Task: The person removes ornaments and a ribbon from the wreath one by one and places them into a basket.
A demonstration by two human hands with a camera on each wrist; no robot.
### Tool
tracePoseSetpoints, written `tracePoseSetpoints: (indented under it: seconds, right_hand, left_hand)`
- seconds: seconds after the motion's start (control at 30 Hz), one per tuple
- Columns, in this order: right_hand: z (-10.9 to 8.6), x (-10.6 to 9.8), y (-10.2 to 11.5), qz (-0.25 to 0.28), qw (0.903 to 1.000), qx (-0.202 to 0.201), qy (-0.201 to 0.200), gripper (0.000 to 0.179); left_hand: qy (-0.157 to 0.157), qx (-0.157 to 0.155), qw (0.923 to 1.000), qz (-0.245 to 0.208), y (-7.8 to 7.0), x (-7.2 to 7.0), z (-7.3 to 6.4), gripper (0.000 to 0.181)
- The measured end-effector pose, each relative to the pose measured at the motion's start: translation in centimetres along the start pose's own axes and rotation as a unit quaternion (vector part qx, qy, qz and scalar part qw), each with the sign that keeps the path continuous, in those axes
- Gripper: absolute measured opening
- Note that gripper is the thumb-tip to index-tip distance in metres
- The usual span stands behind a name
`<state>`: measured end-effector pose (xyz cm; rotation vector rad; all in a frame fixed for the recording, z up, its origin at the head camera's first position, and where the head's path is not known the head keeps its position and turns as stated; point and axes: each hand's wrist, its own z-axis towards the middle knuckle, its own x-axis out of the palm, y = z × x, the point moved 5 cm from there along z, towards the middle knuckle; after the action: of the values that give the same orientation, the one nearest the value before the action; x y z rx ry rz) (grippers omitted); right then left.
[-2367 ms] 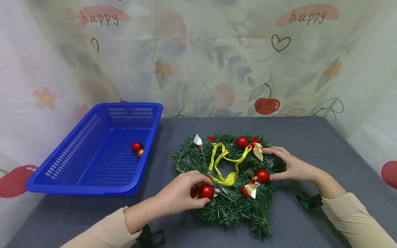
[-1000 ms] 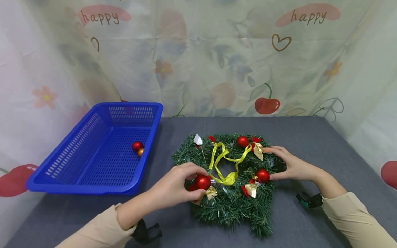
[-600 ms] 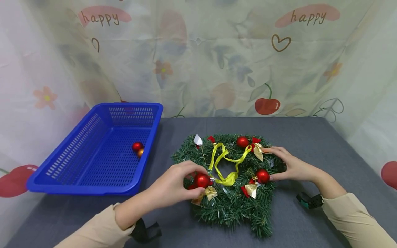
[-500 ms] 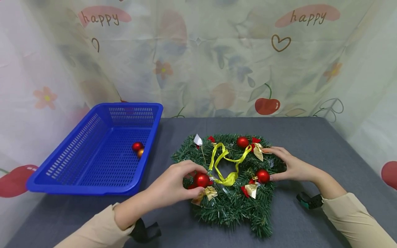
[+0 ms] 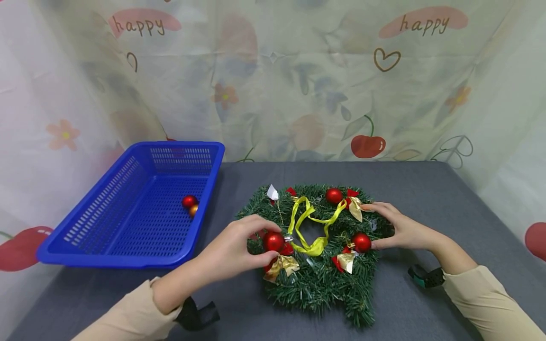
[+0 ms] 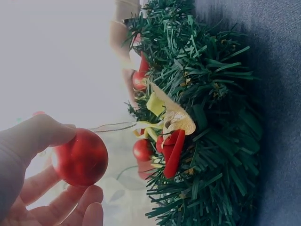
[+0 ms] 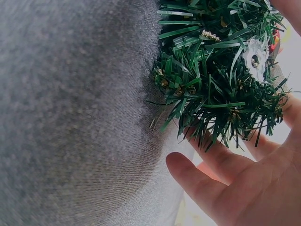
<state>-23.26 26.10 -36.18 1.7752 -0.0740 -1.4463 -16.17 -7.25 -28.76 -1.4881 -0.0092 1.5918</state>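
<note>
The wreath, of bristly green artificial needles, lies on a grey woven cloth; a crumpled yellow ribbon loops around its central opening. The left hand pinches a held red ball, smooth, round and satin-bright, between thumb and fingers. The ball bears a ribbed silver cap and a clear thread loop, and in the left wrist view it stands apart from the needles. The right hand is spread at the wreath's right edge, thumb and fingers well separated, the fingers nearly straight. At left stands a blue slotted plastic basket.

Compared with 2.4 s ago, the held ball is farther back and to the left, exposing a gold-and-red bow previously hidden by the hand; the right hand's position is unchanged.

Count: one wreath, one ribbon, one basket; at least three gold-and-red bows; five balls, namely one held, two glossy red balls on the wreath, and one red ball beside one gold ball, partly hidden, in the basket.
</note>
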Motion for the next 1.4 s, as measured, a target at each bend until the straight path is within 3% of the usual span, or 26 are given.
tracePoseSetpoints:
  seconds: [0.67,1.4]
  right_hand:
    - [0.1,0.0,-0.2,0.001,1.0000,0.003,-0.002,0.080]
    - [0.0,0.2,-0.3,0.003,1.0000,0.004,-0.002,0.079]
  left_hand:
    - [-0.025,-0.014,0.9996,-0.004,0.9,-1.4,0.3,0.034]
    - [-0.067,-0.042,0.9967,0.017,2.3,-4.4,0.6,0.035]
